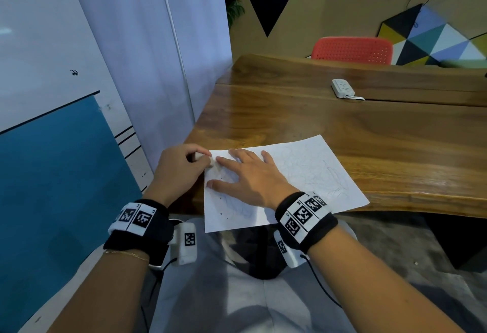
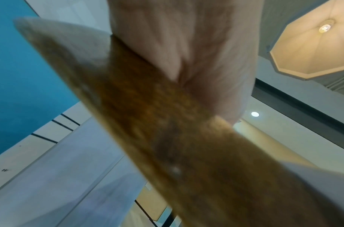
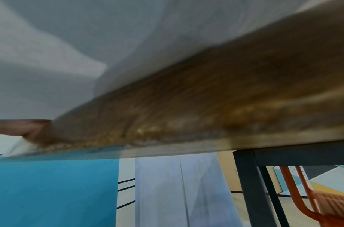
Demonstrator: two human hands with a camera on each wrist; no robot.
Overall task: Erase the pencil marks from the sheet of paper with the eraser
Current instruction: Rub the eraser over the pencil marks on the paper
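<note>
Pressed flat by the spread right hand (image 1: 250, 174), the sheet of paper (image 1: 311, 172) is hanging over the table (image 1: 342, 122) edge and could be crumpled while the eraser (image 1: 210, 162), pinched in the curled left hand (image 1: 179, 166), is being rubbed at its corner.

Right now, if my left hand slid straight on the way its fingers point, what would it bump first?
Probably the right hand: the left hand, pinching the eraser, points at its index finger, which looks almost touching.
</note>
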